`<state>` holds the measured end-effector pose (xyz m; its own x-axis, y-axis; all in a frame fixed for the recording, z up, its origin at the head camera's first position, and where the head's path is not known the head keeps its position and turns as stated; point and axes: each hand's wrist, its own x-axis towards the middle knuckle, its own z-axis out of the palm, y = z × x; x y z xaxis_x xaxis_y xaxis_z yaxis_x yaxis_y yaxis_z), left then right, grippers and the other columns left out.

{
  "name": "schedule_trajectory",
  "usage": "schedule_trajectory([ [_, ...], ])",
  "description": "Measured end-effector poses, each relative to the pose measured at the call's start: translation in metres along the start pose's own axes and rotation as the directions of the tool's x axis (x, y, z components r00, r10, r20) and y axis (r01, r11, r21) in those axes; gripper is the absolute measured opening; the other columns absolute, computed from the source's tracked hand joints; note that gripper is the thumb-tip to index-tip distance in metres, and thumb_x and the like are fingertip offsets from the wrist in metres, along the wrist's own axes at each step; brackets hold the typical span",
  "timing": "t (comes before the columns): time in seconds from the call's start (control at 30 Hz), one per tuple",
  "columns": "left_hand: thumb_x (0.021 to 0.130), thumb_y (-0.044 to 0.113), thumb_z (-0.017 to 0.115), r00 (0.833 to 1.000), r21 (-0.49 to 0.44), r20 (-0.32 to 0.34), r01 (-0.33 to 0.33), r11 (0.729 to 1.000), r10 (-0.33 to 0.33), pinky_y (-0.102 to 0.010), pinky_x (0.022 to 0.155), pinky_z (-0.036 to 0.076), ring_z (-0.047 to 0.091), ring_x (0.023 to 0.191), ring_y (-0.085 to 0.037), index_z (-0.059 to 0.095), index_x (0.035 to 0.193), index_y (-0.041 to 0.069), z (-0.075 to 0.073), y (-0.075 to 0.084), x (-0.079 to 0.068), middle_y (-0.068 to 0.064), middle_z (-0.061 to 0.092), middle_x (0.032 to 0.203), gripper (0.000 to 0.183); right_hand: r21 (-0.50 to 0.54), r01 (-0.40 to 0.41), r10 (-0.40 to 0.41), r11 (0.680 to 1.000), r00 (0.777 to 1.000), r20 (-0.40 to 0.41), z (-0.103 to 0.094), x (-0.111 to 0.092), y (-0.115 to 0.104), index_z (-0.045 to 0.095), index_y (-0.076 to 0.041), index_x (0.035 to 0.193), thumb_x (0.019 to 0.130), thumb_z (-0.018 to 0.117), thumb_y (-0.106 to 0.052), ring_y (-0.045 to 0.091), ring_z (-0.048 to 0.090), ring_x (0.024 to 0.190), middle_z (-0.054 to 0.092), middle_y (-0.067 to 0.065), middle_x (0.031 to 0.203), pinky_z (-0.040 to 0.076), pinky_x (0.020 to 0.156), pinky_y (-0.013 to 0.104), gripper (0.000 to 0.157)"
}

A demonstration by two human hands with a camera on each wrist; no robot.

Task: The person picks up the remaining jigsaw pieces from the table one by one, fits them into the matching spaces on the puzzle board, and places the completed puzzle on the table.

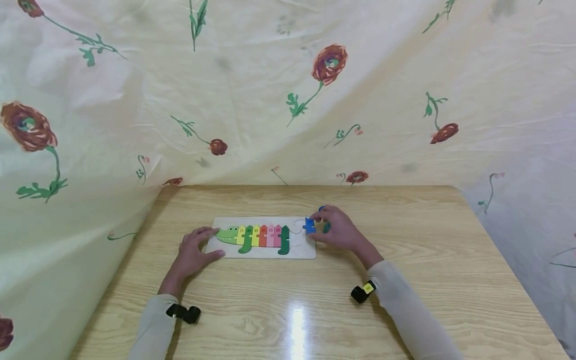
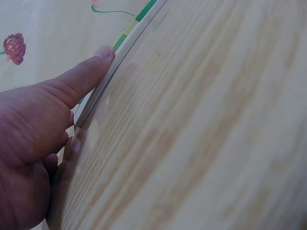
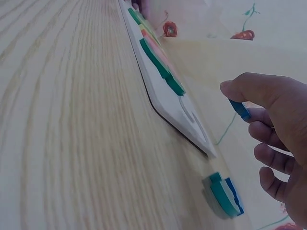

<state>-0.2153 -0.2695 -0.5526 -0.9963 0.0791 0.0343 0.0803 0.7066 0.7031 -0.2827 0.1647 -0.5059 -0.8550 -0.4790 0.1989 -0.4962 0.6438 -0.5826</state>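
A flat crocodile puzzle board (image 1: 252,253) lies on the wooden table. A green head (image 1: 228,235), yellow, green, red and pink body pieces and a dark green leg piece (image 1: 284,240) are on it. My left hand (image 1: 194,252) rests at its left end, thumb (image 2: 88,72) straight over the edge and index fingertip by the crocodile's head. My right hand (image 1: 337,227) pinches a small blue puzzle piece (image 1: 309,225) between thumb and index finger, above the board's right end. Its other fingers are loosely bent in the right wrist view.
Loose green and blue puzzle pieces (image 3: 224,195) lie on the table just past the board's right end, partly hidden by my right hand in the head view. A pale flowered cloth (image 1: 252,100) hangs behind the table (image 1: 405,235) and along its sides.
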Motion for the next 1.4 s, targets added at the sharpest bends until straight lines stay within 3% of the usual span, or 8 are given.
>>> schedule_trajectory([
  [0.6,0.082,0.043,0.085,1.0,-0.007,0.002,0.009,1.0,-0.009,-0.066,0.111,0.019,0.029,0.141,-0.046,0.056,0.147,0.016,0.0,-0.001,0.0,-0.019,0.042,0.156,0.076,0.02,-0.005,0.005,1.0,0.999,0.035,0.026,0.01,-0.013,0.076,-0.012,0.114,0.081,0.087,-0.033,0.018,0.054,0.093,0.063,-0.001,0.101,0.048,0.08,0.035,0.041],
  [0.77,0.082,0.044,0.085,1.0,-0.014,0.004,0.02,1.0,-0.02,-0.066,0.111,0.018,0.028,0.142,-0.045,0.056,0.147,0.017,0.0,-0.001,0.0,-0.019,0.041,0.157,0.077,-0.015,-0.022,0.023,1.0,0.998,0.051,0.032,0.012,-0.014,0.076,-0.014,0.114,0.081,0.087,-0.038,0.015,0.055,0.093,0.064,-0.004,0.1,0.049,0.083,0.034,0.042],
  [1.4,0.082,0.041,0.086,1.0,-0.004,0.001,0.025,1.0,-0.025,-0.065,0.111,0.019,0.029,0.14,-0.045,0.055,0.147,0.015,0.001,0.002,0.0,-0.019,0.04,0.156,0.077,-0.021,-0.014,0.016,1.0,0.997,0.081,0.042,0.012,-0.018,0.077,-0.011,0.109,0.08,0.088,-0.038,0.014,0.054,0.088,0.064,-0.004,0.096,0.049,0.081,0.033,0.042],
])
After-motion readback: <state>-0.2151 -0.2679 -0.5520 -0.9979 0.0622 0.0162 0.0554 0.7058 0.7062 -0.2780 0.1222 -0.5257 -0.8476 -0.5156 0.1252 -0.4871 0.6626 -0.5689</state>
